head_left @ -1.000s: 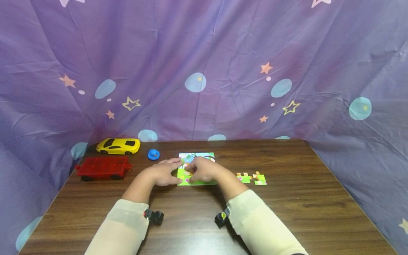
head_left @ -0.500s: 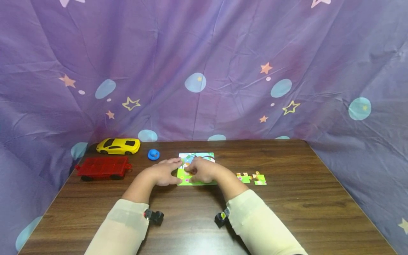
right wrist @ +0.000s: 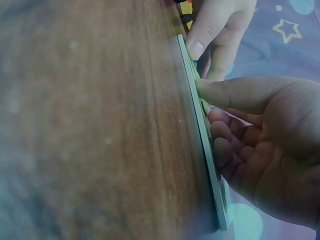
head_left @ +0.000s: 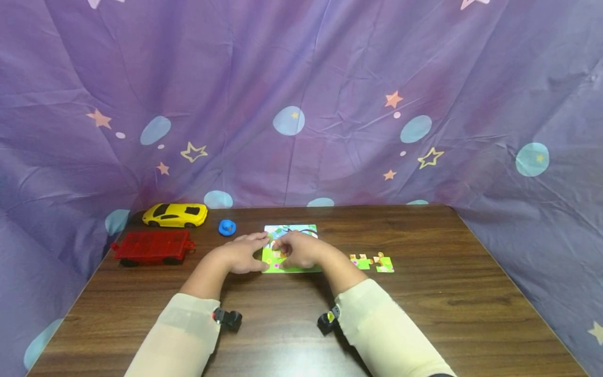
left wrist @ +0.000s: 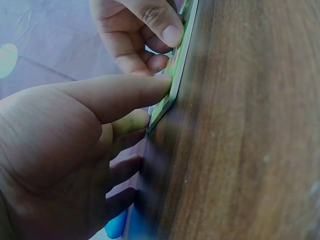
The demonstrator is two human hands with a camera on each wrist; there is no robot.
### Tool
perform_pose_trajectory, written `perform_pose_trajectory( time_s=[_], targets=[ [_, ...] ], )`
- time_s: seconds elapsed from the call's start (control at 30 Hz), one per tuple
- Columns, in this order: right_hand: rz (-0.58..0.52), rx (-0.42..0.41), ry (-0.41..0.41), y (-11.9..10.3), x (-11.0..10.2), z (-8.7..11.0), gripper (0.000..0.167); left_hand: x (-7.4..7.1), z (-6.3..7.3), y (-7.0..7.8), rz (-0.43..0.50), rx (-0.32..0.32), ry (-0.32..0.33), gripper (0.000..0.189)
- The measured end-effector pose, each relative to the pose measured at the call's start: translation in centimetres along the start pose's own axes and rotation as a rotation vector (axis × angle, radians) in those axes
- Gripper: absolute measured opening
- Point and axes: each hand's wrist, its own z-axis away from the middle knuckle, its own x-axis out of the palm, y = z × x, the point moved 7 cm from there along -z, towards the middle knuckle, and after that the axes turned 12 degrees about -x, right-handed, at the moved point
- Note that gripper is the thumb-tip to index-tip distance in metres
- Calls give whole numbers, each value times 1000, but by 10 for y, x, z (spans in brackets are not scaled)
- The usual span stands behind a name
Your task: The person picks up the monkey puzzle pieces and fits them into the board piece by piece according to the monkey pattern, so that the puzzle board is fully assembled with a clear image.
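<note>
A thin puzzle board [head_left: 301,270] with a bright garden picture lies flat on the wooden table. My left hand [head_left: 244,255] spans its left edge; in the left wrist view the thumb [left wrist: 150,90] presses the near corner and the other fingers reach along the side. Over the middle of the board is my right hand [head_left: 301,250], its thumb [right wrist: 220,92] touching the surface and its fingers curled. Whether a piece sits between them is hidden. Two loose puzzle pieces, one green and pink [head_left: 363,263] and one green and orange [head_left: 384,264], lie right of the board.
At the back left stand a yellow toy car [head_left: 175,215] and a red see-through toy wagon [head_left: 153,247]. A small blue toy [head_left: 227,228] sits between the car and the board. A purple starry cloth [head_left: 292,167] hangs behind the table [head_left: 447,303].
My right hand's fingers have lifted slightly from the board's picture, while its thumb stays in place. My left hand, the board and the loose pieces have not moved.
</note>
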Motion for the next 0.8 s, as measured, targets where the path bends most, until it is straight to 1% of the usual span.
perform_pose_trajectory(
  time_s=[0.3,0.4,0.47,0.53,0.67,0.7,0.8],
  targets=[
    [-6,42,-6,0,0,1,45,0,0,0,-2,1,-7,83],
    [-22,41,-4,1,-1,2,47,0,0,1,-2,0,-10,83],
    [-61,37,4,4,-4,5,48,0,1,1,-2,2,-7,83],
    [-129,31,13,6,-10,9,50,0,1,1,1,0,-4,84],
    [-238,27,79,13,-33,23,53,0,-1,0,6,-9,-1,84],
    [-248,28,98,15,-39,28,54,1,-1,0,7,-12,-1,83],
    [-223,31,160,24,-55,44,52,1,-1,0,7,-17,0,83]
  ],
)
